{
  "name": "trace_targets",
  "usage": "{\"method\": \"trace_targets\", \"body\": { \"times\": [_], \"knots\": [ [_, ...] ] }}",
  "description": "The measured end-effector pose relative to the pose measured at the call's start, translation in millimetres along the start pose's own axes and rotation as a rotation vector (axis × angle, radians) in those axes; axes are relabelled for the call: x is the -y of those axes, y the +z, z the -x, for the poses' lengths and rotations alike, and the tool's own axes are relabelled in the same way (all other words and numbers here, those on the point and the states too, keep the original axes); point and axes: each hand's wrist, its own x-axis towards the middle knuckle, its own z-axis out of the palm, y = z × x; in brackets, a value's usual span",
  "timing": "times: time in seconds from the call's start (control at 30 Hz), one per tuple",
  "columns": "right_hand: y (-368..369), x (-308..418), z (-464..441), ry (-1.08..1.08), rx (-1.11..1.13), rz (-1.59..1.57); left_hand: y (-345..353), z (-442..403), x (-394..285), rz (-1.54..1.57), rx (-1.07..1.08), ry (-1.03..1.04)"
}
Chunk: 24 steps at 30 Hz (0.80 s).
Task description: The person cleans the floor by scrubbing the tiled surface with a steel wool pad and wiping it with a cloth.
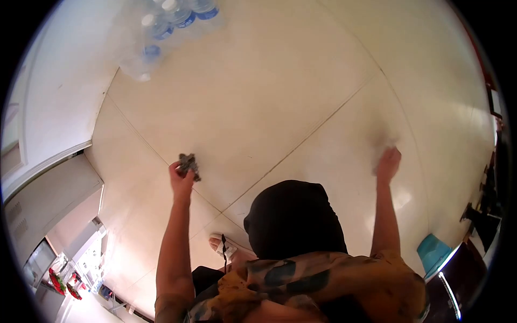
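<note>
My left hand [181, 180] is closed on a small grey-brown crumpled clump [187, 161], held out over the pale tiled floor [258, 107]. Its material is too unclear to name. Out to the right, my right hand [389, 163] has its fingers curled in, above the same floor. Whatever it may hold is hidden, and a faint blurred patch shows just beyond the fingertips. Between the two arms a knee in black cloth [293, 218] juts forward, and a sandalled foot [226, 246] rests on the tiles below my left hand.
Several plastic water bottles [180, 19] with blue labels stand in clear wrapping at the upper left. A white cabinet or door [59, 86] lines the left side. At the lower right there is a teal bin-like container [432, 253] beside dark furniture [466, 288].
</note>
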Motion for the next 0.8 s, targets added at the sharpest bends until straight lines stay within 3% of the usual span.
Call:
{"method": "trace_targets", "body": {
  "times": [0.03,0.13,0.2,0.27,0.33,0.37,0.47,0.53,0.57,0.6,0.63,0.7,0.73,0.8],
  "knots": [
    [18,23,10,-0.158,-0.104,-0.142,12,-15,17,-0.093,0.029,0.085],
    [38,233,33,-0.751,-0.027,-0.376,48,-25,23,-0.53,0.054,0.306],
    [44,358,45,-1.04,0.187,-0.625,70,-4,-23,-0.81,0.076,0.12],
    [92,447,73,-1.315,0.346,-0.778,73,-12,-26,-0.887,0.152,0.042],
    [125,505,110,-1.596,0.443,-0.591,72,-13,-37,-0.931,0.192,-0.029],
    [125,528,116,-1.822,0.423,-0.209,72,-16,-36,-0.948,0.212,-0.05],
    [123,554,91,-1.72,0.479,-0.019,71,-19,-33,-0.93,0.222,-0.049],
    [163,535,40,-1.248,0.246,-0.364,71,-20,-37,-0.922,0.241,-0.06],
    [163,521,0,-1.128,0.139,-0.363,70,-18,-36,-0.935,0.249,-0.063],
    [140,496,-41,-0.986,0.202,-0.178,70,-19,-35,-0.949,0.255,-0.066],
    [149,462,-77,-0.878,-0.022,-0.074,69,-21,-34,-0.955,0.268,-0.068],
    [141,368,-139,-0.605,-0.072,0.166,68,-21,-32,-0.983,0.267,-0.07],
    [133,308,-155,-0.58,-0.207,0.271,69,-22,-32,-0.999,0.267,-0.067],
    [120,160,-142,-0.292,-0.216,0.288,70,-21,-40,-0.995,0.29,-0.099]
  ]
}}
